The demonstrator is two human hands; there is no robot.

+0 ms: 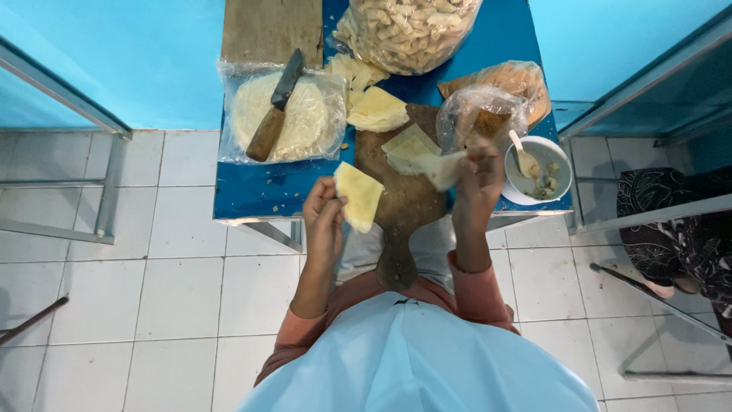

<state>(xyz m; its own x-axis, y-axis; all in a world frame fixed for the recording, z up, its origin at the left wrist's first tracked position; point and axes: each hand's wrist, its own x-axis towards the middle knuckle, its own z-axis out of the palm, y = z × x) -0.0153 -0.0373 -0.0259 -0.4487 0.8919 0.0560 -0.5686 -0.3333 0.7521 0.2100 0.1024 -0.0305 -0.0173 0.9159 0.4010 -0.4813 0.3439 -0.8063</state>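
My left hand [322, 217] holds a folded pale yellow dough sheet [359, 196] at the near edge of the blue table [252, 191]. My right hand [479, 179] pinches another thin dough sheet [441, 168] just above the wooden cutting board [404, 202]. More cut sheets [408, 145] lie on the board, and a folded stack [377, 111] rests at its far end. A white bowl [560, 179] with filling and a spoon [524, 159] stands right of my right hand.
A knife [276, 107] lies on a plastic bag of round wrappers [305, 122]. A large clear bag of fried pieces [408, 30] and smaller bags [503, 91] sit at the back. Metal frames flank the table; a person's patterned clothing [679, 229] is at right.
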